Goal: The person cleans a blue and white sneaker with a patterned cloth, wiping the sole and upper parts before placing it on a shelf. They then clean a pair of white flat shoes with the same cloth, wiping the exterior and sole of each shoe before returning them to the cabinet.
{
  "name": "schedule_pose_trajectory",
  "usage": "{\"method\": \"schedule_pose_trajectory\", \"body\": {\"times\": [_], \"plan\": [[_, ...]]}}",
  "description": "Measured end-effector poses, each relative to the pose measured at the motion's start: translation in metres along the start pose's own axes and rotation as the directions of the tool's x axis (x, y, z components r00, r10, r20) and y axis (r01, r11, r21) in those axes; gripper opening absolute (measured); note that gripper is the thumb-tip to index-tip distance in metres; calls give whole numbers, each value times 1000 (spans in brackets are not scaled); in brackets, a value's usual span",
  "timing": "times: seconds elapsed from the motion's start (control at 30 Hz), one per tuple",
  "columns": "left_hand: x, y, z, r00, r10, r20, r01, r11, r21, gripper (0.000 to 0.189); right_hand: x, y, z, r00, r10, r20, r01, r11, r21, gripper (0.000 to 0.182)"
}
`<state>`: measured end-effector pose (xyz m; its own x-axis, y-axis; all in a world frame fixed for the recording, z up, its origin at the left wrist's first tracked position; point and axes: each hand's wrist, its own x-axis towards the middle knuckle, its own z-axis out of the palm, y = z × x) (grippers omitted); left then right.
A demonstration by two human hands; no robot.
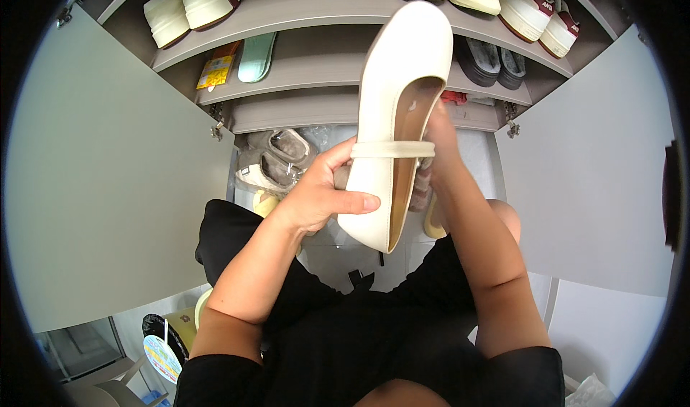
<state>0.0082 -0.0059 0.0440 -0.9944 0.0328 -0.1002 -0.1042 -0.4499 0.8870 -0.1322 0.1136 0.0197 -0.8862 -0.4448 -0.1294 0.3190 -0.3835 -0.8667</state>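
Observation:
A cream Mary Jane flat (pixel 372 110) is held up in front of me, toe pointing away and its opening turned to the right. My left hand (pixel 329 189) grips the heel half from the left, thumb on the outer side. A narrow strap (pixel 393 149) crosses the shoe's opening. On the shoe's right side, my right hand (pixel 443 132) is blurred and partly hidden behind it. Whether its fingers touch the strap or hold anything cannot be made out.
Open cabinet doors (pixel 124 170) (pixel 587 175) flank me. Shelves carry white sneakers (pixel 525 13), dark fuzzy slippers (pixel 480 62), a green insole (pixel 257 57) and a yellow packet (pixel 216 73). On the floor below are grey fur-lined shoes (pixel 272 162) and a yellow shoe (pixel 434 218).

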Motion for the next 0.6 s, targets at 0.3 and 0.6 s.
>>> {"method": "schedule_pose_trajectory", "body": {"times": [0.3,0.6], "plan": [[10,-11,-5,997,-36,-69,8,927,-375,89,0,-25,9,961,-274,-32,274,962,-26,28],[20,-13,-16,997,-50,65,81,714,-695,62,-11,-23,3,919,-334,210,385,875,-293,30]]}}
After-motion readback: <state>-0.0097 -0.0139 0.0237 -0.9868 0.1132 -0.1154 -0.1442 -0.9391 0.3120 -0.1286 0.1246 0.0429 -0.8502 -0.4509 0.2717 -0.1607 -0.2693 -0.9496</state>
